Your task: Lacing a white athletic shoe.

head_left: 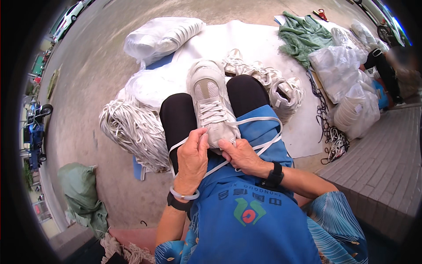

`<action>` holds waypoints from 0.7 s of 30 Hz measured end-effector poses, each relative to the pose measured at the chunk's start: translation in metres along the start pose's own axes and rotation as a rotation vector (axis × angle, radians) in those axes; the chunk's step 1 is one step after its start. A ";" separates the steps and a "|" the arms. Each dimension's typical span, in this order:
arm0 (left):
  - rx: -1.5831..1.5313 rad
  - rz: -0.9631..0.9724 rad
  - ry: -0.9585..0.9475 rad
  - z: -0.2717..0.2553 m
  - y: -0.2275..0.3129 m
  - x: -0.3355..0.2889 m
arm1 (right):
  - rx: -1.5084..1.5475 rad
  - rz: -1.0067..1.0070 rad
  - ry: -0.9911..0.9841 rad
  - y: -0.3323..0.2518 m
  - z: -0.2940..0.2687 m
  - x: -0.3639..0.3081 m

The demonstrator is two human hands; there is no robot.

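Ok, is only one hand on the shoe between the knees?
No, the left hand and the right hand both touch the shoe near its ankle end.

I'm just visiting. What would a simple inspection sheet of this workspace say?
Surface: white sheet on the ground.
Job's things: pale shoe between the knees, long lace loose at both sides; more shoes beyond.
Clutter: lace bundle at left; plastic bags and green cloth at right.
Hands: left hand and right hand at the shoe's ankle end; exact grip unclear.
Cables: nothing seen; dark cords near the sheet's right edge.
Surroundings: blue vehicle far left; another person at right.
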State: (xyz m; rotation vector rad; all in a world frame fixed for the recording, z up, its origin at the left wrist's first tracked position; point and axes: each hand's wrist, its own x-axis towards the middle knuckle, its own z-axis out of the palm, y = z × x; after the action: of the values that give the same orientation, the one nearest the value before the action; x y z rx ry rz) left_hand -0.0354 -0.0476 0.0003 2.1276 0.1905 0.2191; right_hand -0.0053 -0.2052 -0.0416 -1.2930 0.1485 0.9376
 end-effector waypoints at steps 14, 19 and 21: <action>0.485 0.133 -0.147 0.001 0.016 0.029 | -0.149 -0.057 -0.049 -0.011 -0.008 -0.003; 0.703 0.149 -0.321 -0.020 0.026 0.038 | -0.213 -0.112 -0.028 -0.018 0.008 -0.002; 0.672 0.166 -0.376 -0.018 0.019 0.044 | -0.341 -0.122 -0.015 -0.021 0.005 -0.006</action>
State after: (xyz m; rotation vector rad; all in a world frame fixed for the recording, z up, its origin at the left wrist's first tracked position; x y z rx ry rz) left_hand 0.0038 -0.0335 0.0288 2.8054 -0.1610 -0.1821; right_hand 0.0025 -0.2033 -0.0209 -1.5889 -0.1062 0.8920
